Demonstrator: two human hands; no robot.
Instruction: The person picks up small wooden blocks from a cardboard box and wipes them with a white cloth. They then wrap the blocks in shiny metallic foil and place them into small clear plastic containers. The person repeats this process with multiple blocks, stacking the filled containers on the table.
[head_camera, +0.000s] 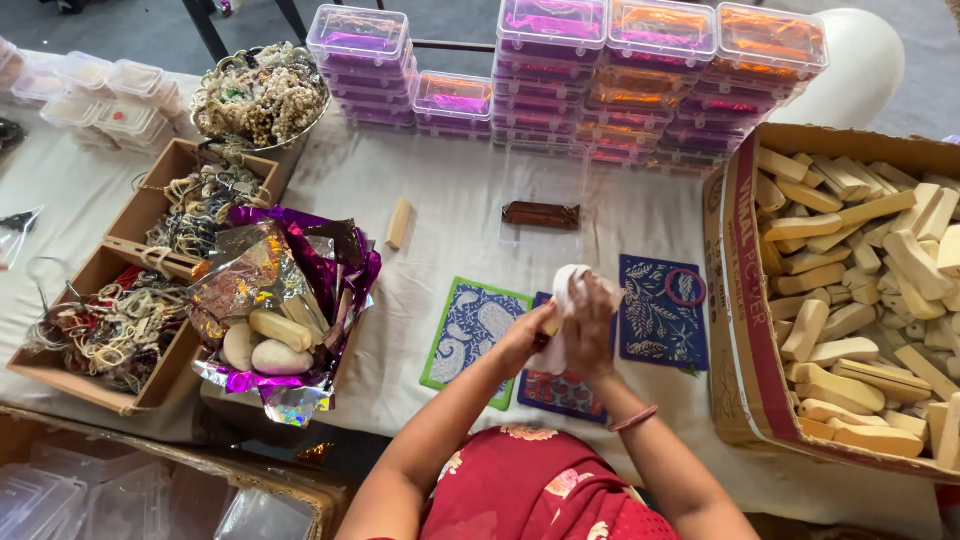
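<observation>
Above the cloth-covered table (440, 210), near its front edge, the left hand (525, 340) and right hand (590, 325) meet over three patterned cards: green-bordered (472, 330), blue (655, 320), red (560, 392). Both hands close around a white cloth (568, 285) wrapped about a small tan block (550, 322). A cardboard box of tan blocks (850, 290) stands to the right; a foil-lined tray (275, 310) lies left; stacked clear boxes (600, 75) line the far edge.
</observation>
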